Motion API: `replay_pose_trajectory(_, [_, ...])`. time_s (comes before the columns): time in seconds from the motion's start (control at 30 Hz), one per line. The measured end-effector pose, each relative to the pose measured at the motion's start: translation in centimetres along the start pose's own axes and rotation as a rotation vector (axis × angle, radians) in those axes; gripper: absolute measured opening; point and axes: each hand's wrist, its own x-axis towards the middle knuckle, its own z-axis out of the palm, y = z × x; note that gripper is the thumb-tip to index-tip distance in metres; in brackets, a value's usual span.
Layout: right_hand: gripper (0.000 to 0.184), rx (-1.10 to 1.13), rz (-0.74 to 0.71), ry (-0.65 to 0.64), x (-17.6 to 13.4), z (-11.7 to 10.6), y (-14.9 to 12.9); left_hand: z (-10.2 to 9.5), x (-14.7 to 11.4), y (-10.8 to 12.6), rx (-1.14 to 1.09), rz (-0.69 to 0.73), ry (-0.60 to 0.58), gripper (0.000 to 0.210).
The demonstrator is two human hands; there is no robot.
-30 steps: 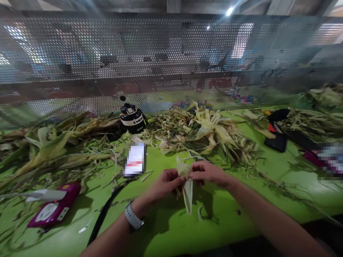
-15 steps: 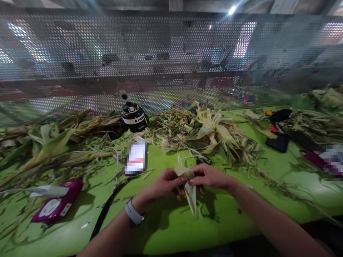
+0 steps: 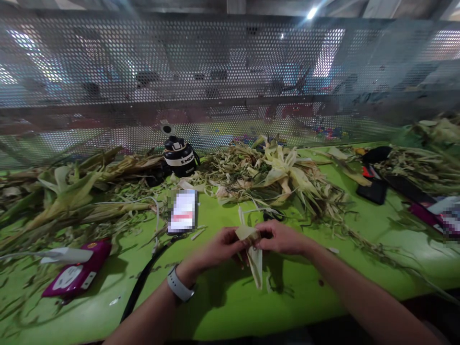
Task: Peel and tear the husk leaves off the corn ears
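Observation:
Both of my hands meet at the middle of the green table (image 3: 230, 311), holding a pale corn husk (image 3: 254, 266). My left hand (image 3: 226, 247) has its fingers closed on the husk's left side, and a light watch band circles that wrist. My right hand (image 3: 282, 237) pinches the husk from the right with thumb and fingers. A broad flap folds over at the top of the husk, and a tapered end hangs down toward the table. Some fingertips are hidden behind the husk. Small shreds (image 3: 269, 282) lie just right of the hanging end.
A phone (image 3: 182, 211) with a lit screen and a purple tissue pack (image 3: 79, 268) lie on the left. A black bottle (image 3: 179, 157) stands behind, beside heaped husks (image 3: 247, 172). A dark phone (image 3: 372, 190) lies at the right. A perforated metal screen (image 3: 215, 72) closes the back.
My fingers have shifted slightly on the husk, and its top flap is folded a little further over. Both hands keep their hold; the things around stay put.

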Motion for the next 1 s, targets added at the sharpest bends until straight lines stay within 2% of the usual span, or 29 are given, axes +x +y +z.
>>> replay_pose_trajectory(0.13, [0.007,-0.120,-0.023,-0.028,-0.1,-0.1,0.0,-0.1,0.0,-0.5,0.100,0.047,0.016,0.032])
replay_pose_trajectory(0.3, [0.010,-0.132,-0.070,-0.092,-0.2,-0.4,-0.1,-0.2,-0.3,-0.3,0.142,0.038,-0.032,0.030])
replay_pose_trajectory(0.4, [0.015,-0.160,-0.075,-0.096,-0.2,-0.4,-0.2,-0.2,-0.3,-0.2,0.185,0.054,-0.020,0.026])
replay_pose_trajectory(0.53, [0.011,-0.379,-0.113,0.037,-0.1,0.2,-0.3,0.1,-0.1,-0.6,0.360,0.136,0.071,0.011])
replay_pose_trajectory(0.67, [0.007,-0.638,-0.198,0.177,0.0,1.2,0.0,0.6,-0.3,-0.8,0.584,0.192,0.171,0.010])
replay_pose_trajectory(0.77, [0.007,-0.721,-0.233,0.241,0.1,1.9,0.1,0.8,-0.4,-0.6,0.678,0.187,0.200,0.009])
replay_pose_trajectory(0.83, [0.009,-0.718,-0.228,0.301,0.2,2.0,0.0,0.8,-0.4,-0.3,0.662,0.196,0.200,0.009])
replay_pose_trajectory(0.9, [0.010,-0.644,-0.193,0.389,0.4,1.5,-0.1,0.7,-0.6,0.2,0.557,0.218,0.154,0.010])
replay_pose_trajectory(1.0, [0.010,-0.458,-0.114,0.541,0.6,-0.4,0.0,0.4,-1.7,1.5,0.218,0.189,-0.021,0.018])
